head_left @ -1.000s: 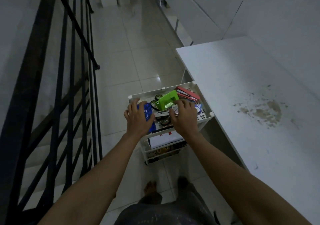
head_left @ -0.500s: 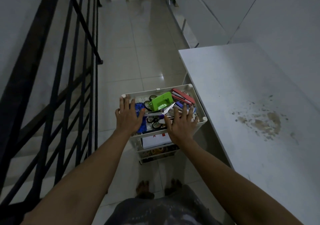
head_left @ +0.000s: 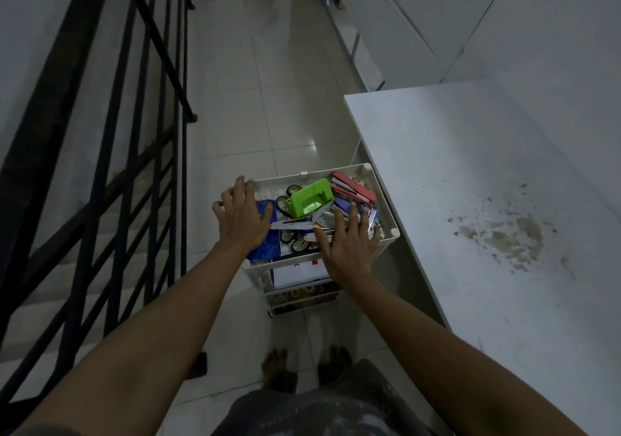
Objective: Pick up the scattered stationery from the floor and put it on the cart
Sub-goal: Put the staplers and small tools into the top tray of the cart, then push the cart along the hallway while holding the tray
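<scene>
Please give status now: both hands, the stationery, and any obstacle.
Left hand open, flat on blue notebook. Right hand open over stationery pile. Cart top tray full: green hole punch, red stapler. No obstacle seen.

One white cart (head_left: 386, 207), one green hole punch (head_left: 307, 200), one blue notebook (head_left: 268, 244), two hands.

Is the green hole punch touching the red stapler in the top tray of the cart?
Apart. The head view shows a strip of white tray floor between the green hole punch and the red stapler in the cart.
</scene>
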